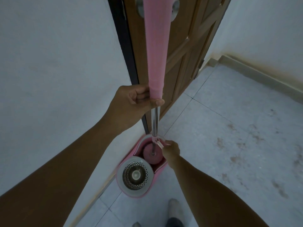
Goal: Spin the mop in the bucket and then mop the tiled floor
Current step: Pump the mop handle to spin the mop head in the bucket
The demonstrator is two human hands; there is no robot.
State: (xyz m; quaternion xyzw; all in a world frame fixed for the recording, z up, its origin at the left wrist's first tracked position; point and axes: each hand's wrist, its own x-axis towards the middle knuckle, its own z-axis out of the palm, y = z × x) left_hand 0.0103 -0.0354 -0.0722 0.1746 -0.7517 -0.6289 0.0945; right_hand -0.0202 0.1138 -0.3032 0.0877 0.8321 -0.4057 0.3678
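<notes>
Mop (155,122) upright, its head in the bucket (142,194) beside the spinner basket (135,175). Our left grip (136,100) curls round the pink sleeve (155,54); right grip (171,150) pinches the lock lever (159,144). We judge the pole light, stiff, best held at the sleeve

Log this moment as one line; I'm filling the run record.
left hand: grips mop handle | right hand: pinches pole latch | mop head: in bucket, beside spin basket | spin basket: empty | floor: stained

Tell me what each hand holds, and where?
The left hand grips the long pink-and-steel mop pole at the bottom of its pink sleeve. The right hand pinches the pole's small pale clip.
</notes>
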